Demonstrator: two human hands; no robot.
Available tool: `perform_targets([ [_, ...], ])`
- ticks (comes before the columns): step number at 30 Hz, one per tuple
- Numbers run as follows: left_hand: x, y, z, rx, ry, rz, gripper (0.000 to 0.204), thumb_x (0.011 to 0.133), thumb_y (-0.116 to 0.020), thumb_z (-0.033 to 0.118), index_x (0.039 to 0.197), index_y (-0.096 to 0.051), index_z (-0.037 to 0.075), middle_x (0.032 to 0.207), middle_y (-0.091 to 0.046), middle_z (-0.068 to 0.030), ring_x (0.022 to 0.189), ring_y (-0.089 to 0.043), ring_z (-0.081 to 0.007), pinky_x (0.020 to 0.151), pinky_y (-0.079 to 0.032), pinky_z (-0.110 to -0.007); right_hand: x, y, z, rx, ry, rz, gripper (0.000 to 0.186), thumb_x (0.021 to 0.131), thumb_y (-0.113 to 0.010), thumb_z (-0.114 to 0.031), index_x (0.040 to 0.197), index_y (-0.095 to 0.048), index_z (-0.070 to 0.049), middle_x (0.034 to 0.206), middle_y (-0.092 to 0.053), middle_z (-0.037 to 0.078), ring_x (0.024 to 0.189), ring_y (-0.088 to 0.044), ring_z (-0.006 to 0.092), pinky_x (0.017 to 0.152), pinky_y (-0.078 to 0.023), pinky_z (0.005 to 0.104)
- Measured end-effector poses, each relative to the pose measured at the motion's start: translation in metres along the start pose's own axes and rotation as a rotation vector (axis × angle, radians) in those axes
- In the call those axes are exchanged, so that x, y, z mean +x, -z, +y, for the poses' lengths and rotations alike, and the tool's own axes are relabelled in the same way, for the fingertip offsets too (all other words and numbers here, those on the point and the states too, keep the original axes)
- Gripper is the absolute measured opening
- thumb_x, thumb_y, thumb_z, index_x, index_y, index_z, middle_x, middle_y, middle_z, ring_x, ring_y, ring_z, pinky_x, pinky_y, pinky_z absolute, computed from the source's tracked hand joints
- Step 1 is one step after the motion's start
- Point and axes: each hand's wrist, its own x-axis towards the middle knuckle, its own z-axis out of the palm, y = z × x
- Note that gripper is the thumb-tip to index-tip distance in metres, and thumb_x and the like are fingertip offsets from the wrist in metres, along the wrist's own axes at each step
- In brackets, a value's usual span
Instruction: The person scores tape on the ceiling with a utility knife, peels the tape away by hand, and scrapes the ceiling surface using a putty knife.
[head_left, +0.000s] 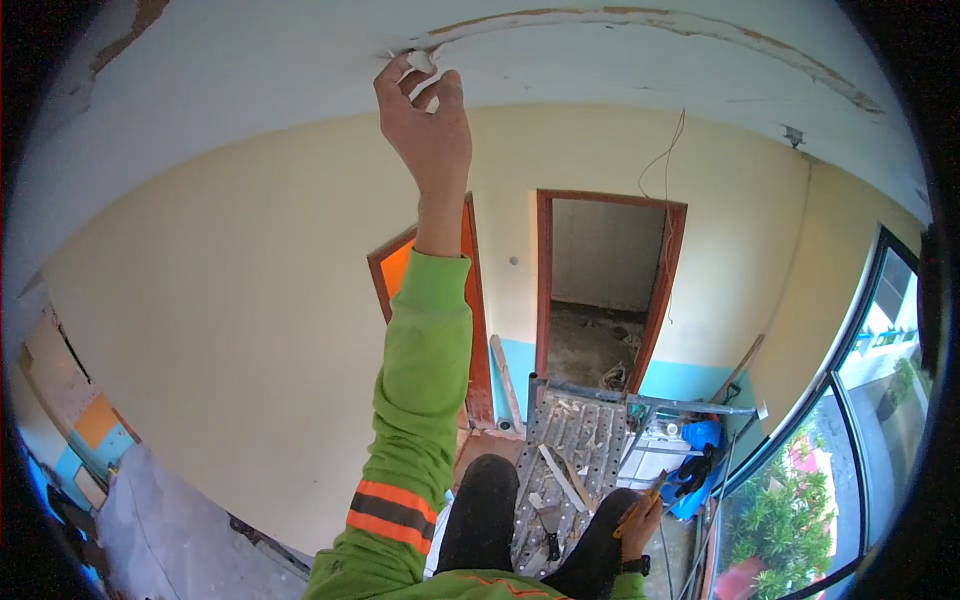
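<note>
My left hand (425,120) is raised to the white ceiling (280,60), its fingers curled round a small white flake (419,61) at the left end of a long curved crack (650,20) with peeling edges. My green sleeve covers that forearm. Down at the lower right, my right hand (640,525) is closed on a yellow tool (650,495), apparently a utility knife, beside my dark-clad leg. A perforated metal scaffold platform (545,415) lies below, strewn with white strips (565,478) and scraps.
An open doorway (600,255) and an orange door (398,270) are ahead. Wires (668,160) dangle from the ceiling. Windows (780,520) line the right side, near blue containers (700,435) and a scaffold rail (690,407). A plank (508,385) leans on the wall.
</note>
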Motion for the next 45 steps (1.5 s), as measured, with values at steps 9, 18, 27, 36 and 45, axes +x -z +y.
perform_targets([
  [9,0.003,-0.016,-0.007,0.365,-0.224,0.093,0.022,0.083,-0.069,0.011,0.097,-0.06,-0.003,0.08,-0.057,-0.0095,0.065,-0.054,-0.0179,0.06,-0.043,-0.032,-0.001,-0.001,-0.012,0.002,-0.051,0.024,0.024,0.1,-0.044,-0.029,0.097,-0.047,-0.006,0.058,-0.047,0.002,0.041,-0.046,0.0107,0.037,-0.036,0.0255],
  [18,0.007,-0.027,-0.008,0.461,-0.237,0.1,0.027,0.088,-0.061,0.014,0.1,-0.054,-0.009,0.073,-0.06,-0.0169,0.063,-0.059,-0.0268,0.058,-0.046,-0.037,0.001,-0.007,-0.02,0.002,-0.077,0.008,0.023,0.1,-0.044,-0.029,0.093,-0.045,-0.006,0.053,-0.045,0.002,0.038,-0.045,0.0109,0.035,-0.036,0.0252],
  [27,0.013,-0.02,-0.009,0.54,-0.233,0.057,0.02,0.09,-0.056,0.013,0.087,-0.051,-0.007,0.066,-0.061,-0.0176,0.06,-0.062,-0.0322,0.056,-0.047,-0.038,-0.003,-0.01,-0.021,-0.027,-0.069,-0.008,0.024,0.1,-0.043,-0.03,0.099,-0.048,-0.007,0.058,-0.046,0.001,0.04,-0.045,0.0087,0.036,-0.038,0.0237],
  [36,0.026,0.004,0.018,0.35,0.138,-0.287,0.023,0.09,-0.057,0.015,0.081,-0.052,-0.005,0.065,-0.062,-0.0149,0.056,-0.063,-0.0189,0.052,-0.049,-0.032,0.022,-0.047,-0.019,-0.104,0.017,-0.187,0.02,0.099,-0.046,-0.024,0.091,-0.048,-0.006,0.057,-0.045,0.0,0.043,-0.044,0.0077,0.038,-0.034,0.0236],
  [45,0.01,0.003,0.005,0.35,-0.163,-0.287,0.009,0.089,-0.056,0.006,0.089,-0.052,-0.002,0.071,-0.059,-0.015,0.062,-0.06,-0.0283,0.057,-0.047,-0.037,0.013,-0.099,-0.064,-0.039,-0.017,-0.32,0.02,0.096,-0.049,-0.02,0.088,-0.052,-0.002,0.058,-0.049,0.001,0.046,-0.047,0.0089,0.041,-0.037,0.0265],
])
